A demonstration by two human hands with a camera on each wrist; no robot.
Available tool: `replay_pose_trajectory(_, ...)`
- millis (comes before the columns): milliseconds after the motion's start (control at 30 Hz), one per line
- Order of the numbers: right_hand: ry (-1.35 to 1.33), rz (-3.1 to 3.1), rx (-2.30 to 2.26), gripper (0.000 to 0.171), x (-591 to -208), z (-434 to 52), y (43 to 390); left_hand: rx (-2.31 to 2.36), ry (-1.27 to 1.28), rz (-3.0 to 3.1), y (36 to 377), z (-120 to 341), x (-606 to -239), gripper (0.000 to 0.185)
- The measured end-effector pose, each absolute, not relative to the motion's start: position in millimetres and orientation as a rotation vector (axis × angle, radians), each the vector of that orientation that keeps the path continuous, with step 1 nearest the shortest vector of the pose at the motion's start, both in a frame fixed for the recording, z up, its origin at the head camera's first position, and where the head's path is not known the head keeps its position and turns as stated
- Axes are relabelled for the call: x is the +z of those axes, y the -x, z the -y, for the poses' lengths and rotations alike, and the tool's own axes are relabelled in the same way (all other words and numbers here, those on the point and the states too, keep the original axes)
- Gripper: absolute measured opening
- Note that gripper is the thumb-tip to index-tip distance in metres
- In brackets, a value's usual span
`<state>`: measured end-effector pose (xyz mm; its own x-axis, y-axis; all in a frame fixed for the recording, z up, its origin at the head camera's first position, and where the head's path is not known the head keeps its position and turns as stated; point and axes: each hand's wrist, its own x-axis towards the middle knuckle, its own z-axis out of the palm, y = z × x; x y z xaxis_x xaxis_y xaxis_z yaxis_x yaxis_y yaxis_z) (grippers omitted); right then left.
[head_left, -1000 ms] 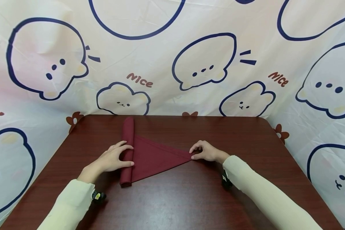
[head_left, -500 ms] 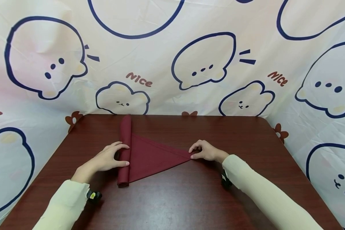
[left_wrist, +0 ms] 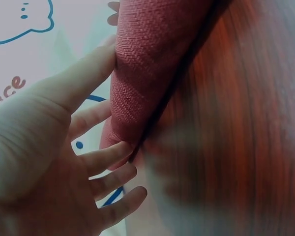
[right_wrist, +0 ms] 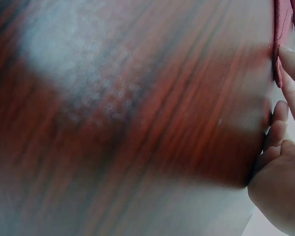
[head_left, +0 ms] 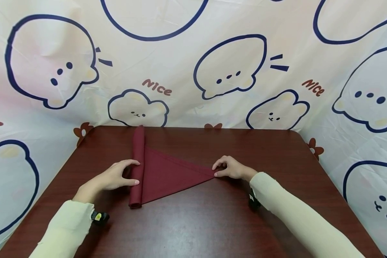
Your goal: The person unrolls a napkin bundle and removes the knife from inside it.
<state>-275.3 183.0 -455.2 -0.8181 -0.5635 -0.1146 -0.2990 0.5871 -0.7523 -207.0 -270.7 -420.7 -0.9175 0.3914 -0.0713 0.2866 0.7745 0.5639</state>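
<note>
A dark red cloth lies on the brown table, its left part wound into a long roll and its right part flat, tapering to a point. My left hand touches the roll from the left, thumb and index fingertips resting on it. In the left wrist view the thumb lies along the woven roll and the fingers stretch out fairly straight. My right hand pinches the pointed corner between thumb and fingers. Only the edge of that corner shows in the right wrist view.
The dark wood-grain table extends around the cloth. Behind and beside it hangs a pale curtain printed with cartoon bears. Black bands with small devices sit at both wrists, below the light sleeves.
My left hand and the roll have shifted a little to the left, and the flat part of the cloth has grown wider. My right hand stays in place at the corner.
</note>
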Motion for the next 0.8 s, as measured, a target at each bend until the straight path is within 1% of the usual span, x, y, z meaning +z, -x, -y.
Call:
replay_pose_trajectory(467, 0.662, -2.489, -1.072, 0.013, -453.5, -181.8, 273.1, 0.867, -0.49, -2.739, 204.6, 287.5, -422.6, 0.067)
replay_pose_trajectory(800, 0.695, -2.511, -1.084, 0.014, -456.6, -181.4, 273.7, 0.901, -0.459, -2.713, 202.9, 293.5, -425.0, 0.07)
